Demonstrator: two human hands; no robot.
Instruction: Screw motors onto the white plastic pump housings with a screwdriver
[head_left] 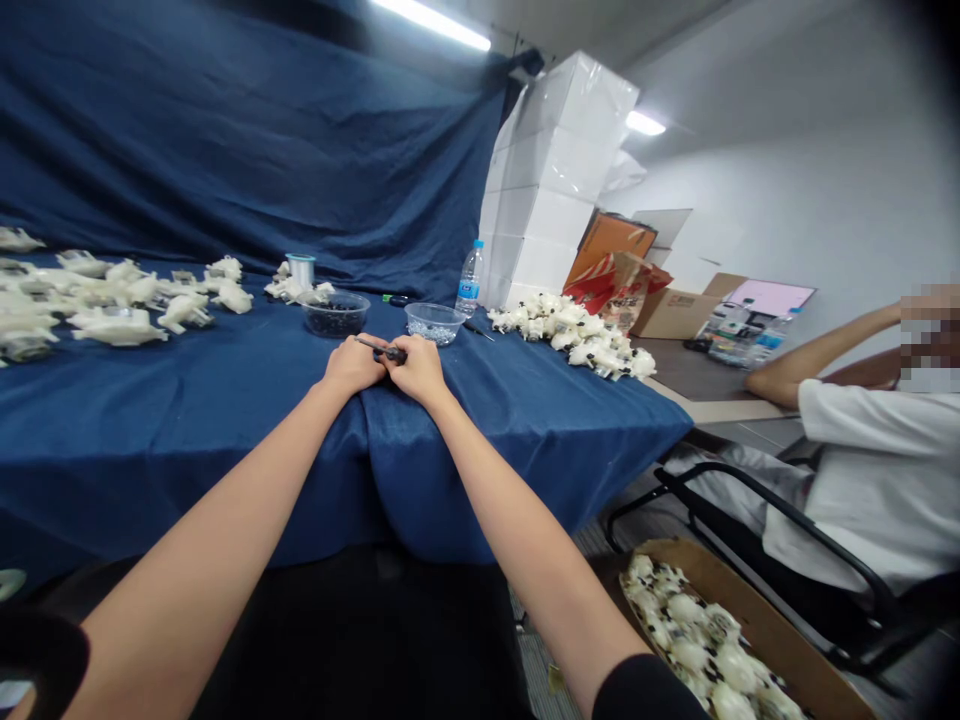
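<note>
- Far left: heap of white plastic parts [116, 325] on the blue cloth [187, 450], well apart from both hands.
- Behind the hands: spool [301, 270] among a few more white parts, then a clear bowl of dark bits [335, 315], contents too small to name, just beyond the left hand.
- Left hand [351, 366]: fingers closed narrowly against the thin shaft of the screwdriver [391, 352]; firm hold or light contact impossible to tell.
- Between the hands: screwdriver lying nearly crosswise, long axis running left to right, tip to the left and slightly away, black handle to the right.
- Right hand [420, 368]: closed narrowly on the handle, nearer the thicker end, knuckles almost touching the left hand.
- Around the grip: bare cloth on both sides, bunched toward the table's front edge; open room mainly sideways.
- Just beyond the right hand: clear bowl of small silvery bits [433, 323], then a water bottle [469, 280] and a small dark tool [477, 330].
- Farther right: second heap of white parts [570, 335] on the cloth, then a cardboard tray [720, 640] of white parts on the floor.
- Far right: seated co-worker [862, 480] in a white shirt, well apart.
</note>
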